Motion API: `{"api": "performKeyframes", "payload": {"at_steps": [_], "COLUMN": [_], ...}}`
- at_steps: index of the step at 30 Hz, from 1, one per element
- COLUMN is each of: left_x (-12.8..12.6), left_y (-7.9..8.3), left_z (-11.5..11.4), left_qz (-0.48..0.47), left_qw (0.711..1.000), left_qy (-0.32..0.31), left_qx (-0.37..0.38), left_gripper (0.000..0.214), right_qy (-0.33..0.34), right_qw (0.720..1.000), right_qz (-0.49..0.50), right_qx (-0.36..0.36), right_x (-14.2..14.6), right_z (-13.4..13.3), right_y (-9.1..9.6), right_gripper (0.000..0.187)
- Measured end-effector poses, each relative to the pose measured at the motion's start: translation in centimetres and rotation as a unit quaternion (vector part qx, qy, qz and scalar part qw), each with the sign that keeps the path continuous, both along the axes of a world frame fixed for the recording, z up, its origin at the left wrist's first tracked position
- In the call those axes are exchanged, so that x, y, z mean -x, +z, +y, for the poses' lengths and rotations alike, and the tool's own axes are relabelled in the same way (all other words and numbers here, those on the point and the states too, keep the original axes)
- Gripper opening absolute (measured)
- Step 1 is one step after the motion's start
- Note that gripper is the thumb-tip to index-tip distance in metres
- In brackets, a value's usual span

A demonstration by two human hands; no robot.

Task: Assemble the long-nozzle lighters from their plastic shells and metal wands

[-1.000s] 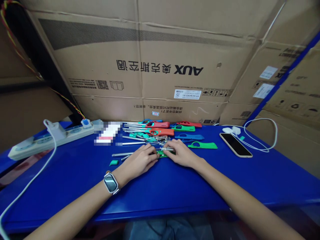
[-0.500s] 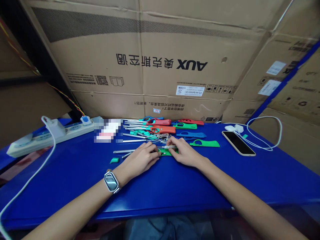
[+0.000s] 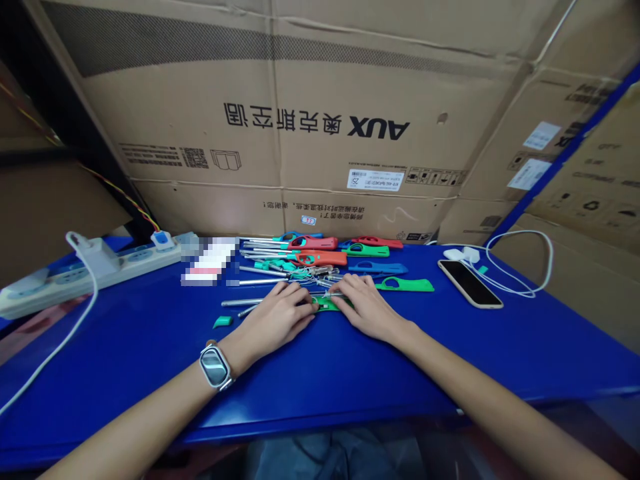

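A green lighter casing [image 3: 328, 305] lies mid-scene on the blue tabletop [image 3: 310, 393]. The right hand [image 3: 369, 308] pinches a slim silvery piece [image 3: 333, 294] just over it — the left hand [image 3: 279, 315] bends at the casing's left end, though whether it grips I cannot tell. On the far side lie a red lighter [image 3: 323, 244] and an orange lighter [image 3: 326, 258]; a phone [image 3: 470, 284] rests right.

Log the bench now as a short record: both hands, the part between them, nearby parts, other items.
left hand: fingers at work part's left end; grip unclear
right hand: fingers at its right end; grip unclear
work part: green lighter casing
beyond hands: red lighter, orange lighter
left: teal piece
right: smartphone
far left: power strip
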State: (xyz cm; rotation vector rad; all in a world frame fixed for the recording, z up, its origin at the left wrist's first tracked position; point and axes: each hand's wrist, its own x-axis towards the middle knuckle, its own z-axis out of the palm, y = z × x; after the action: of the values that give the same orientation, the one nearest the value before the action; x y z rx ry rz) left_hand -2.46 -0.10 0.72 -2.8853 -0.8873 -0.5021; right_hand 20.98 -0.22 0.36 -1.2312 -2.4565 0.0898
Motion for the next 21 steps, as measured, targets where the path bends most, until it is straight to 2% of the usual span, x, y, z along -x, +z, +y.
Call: {"api": "performKeyframes", "payload": {"at_steps": [6, 21], "left_x": [0.04, -0.12], "left_y": [0.16, 0.21], "left_z": [-0.12, -0.04], "left_qz": [-0.006, 0.013], "left_qw": [1.000, 1.000], "left_qy": [-0.001, 0.019], "left_qx": [0.000, -0.003], "left_gripper": [0.023, 0.026], "right_qy": [0.028, 0.012], "right_qw": [0.999, 0.998], "right_qz": [-0.029, -0.049], "right_qx": [-0.024, -0.024], "right_x": [-0.47, -0.22], "right_z": [0.31, 0.34], "right_y": [-0.09, -0.20], "right_gripper": [0.030, 0.030]}}
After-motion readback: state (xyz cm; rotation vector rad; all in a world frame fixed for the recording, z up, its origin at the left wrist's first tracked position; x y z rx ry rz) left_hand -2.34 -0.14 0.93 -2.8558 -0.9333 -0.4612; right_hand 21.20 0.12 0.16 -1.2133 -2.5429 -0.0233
